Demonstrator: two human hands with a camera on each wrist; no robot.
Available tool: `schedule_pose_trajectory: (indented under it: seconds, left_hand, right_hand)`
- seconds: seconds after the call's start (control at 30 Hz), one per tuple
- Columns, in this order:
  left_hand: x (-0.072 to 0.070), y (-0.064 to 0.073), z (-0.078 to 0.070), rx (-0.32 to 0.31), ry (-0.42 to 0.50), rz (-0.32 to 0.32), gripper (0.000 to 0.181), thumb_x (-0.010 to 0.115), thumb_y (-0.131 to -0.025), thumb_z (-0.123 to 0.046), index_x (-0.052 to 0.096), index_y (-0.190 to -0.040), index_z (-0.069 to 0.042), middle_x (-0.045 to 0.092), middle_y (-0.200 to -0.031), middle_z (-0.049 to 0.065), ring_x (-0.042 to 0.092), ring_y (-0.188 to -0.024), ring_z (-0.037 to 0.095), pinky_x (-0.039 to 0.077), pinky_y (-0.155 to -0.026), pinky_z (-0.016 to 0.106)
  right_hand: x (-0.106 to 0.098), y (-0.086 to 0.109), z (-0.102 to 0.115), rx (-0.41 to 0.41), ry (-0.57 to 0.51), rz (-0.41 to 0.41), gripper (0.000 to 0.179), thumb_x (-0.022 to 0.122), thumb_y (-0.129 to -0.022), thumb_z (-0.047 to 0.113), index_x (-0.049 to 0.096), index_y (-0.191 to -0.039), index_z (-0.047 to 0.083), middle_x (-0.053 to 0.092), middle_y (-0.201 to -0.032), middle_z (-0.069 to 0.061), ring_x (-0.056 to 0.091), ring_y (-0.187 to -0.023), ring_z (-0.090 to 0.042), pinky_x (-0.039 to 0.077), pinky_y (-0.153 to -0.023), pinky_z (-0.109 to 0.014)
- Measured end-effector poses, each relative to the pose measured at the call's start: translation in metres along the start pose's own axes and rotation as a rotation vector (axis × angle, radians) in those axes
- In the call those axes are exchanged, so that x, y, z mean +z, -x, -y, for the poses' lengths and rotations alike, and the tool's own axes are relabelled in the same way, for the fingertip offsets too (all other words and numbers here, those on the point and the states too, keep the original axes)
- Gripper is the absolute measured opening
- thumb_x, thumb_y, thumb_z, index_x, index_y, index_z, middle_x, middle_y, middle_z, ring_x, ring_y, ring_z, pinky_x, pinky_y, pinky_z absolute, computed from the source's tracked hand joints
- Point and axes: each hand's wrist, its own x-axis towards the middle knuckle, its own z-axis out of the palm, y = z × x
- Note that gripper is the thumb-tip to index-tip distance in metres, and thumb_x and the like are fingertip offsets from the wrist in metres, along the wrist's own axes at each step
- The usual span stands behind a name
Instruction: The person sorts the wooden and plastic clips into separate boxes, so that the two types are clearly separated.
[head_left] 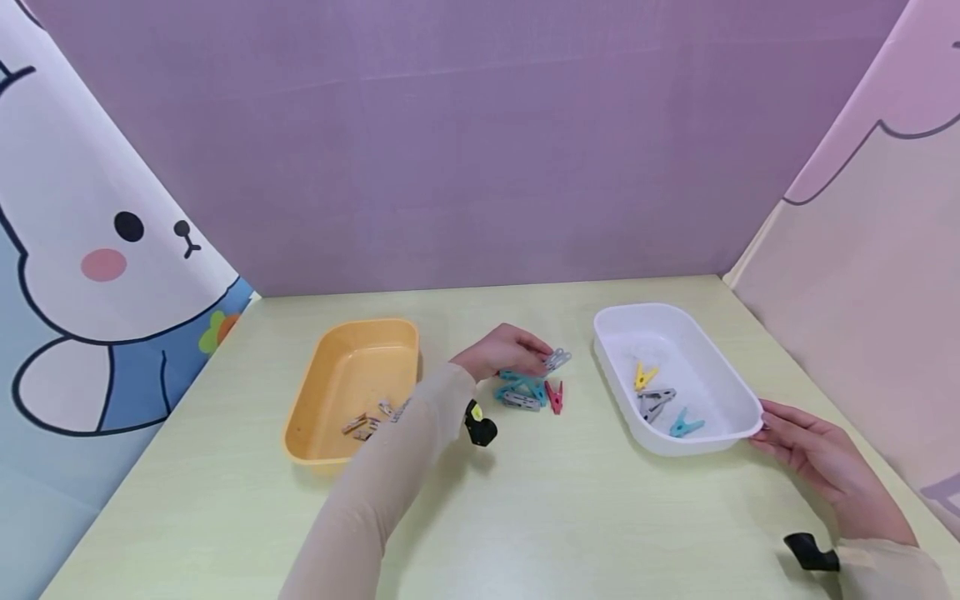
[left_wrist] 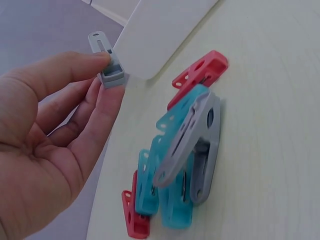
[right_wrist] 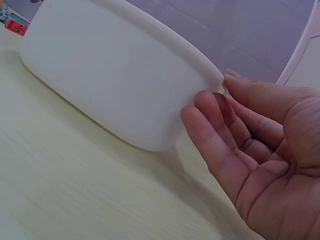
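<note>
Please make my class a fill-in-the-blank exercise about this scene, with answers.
The left hand pinches a ____ clothespin.
The right hand grips the ____ tray.
In the head view, the orange-yellow tray stands on the ____ side.
Between the trays, teal, gray and ____ clothespins lie on the table.
Answers: gray; white; left; red.

Lettering (head_left: 401, 410) on left sleeve (head_left: 390, 475); too small to read

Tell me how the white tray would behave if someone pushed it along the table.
The white tray would probably slide rather than tip, being low and broad-based. It looks like thin moulded plastic, so likely light and fairly stiff. The few clothespins lying inside might slip about on its smooth-looking floor.
</note>
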Motion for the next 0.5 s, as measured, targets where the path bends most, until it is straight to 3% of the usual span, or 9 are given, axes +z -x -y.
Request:
schedule_pose_trajectory:
  seconds: [0.23,0.5]
  left_hand:
    - [0.014,-0.007,-0.005,0.029,0.031,0.006,0.031,0.078,-0.083,-0.006,0.074,-0.114,-0.007,0.071,-0.107,0.004,0.066,-0.091,0.018,0.057,-0.084,0.033]
    - [0.026,-0.014,-0.009,0.038,0.101,0.016,0.031,0.078,-0.084,-0.003,0.073,-0.114,-0.004,0.071,-0.108,0.004,0.069,-0.090,0.020,0.056,-0.089,0.040]
  right_hand:
    - [0.000,-0.001,0.000,-0.001,0.004,0.002,0.048,0.024,-0.102,-0.017,0.064,-0.127,-0.007,0.068,-0.118,-0.022,0.069,-0.104,-0.032,0.054,-0.090,-0.038]
    - [-0.001,-0.001,-0.001,-0.007,0.003,0.002,0.048,0.024,-0.102,-0.017,0.063,-0.126,-0.008,0.068,-0.118,-0.022,0.069,-0.103,-0.033,0.054,-0.090,-0.038]
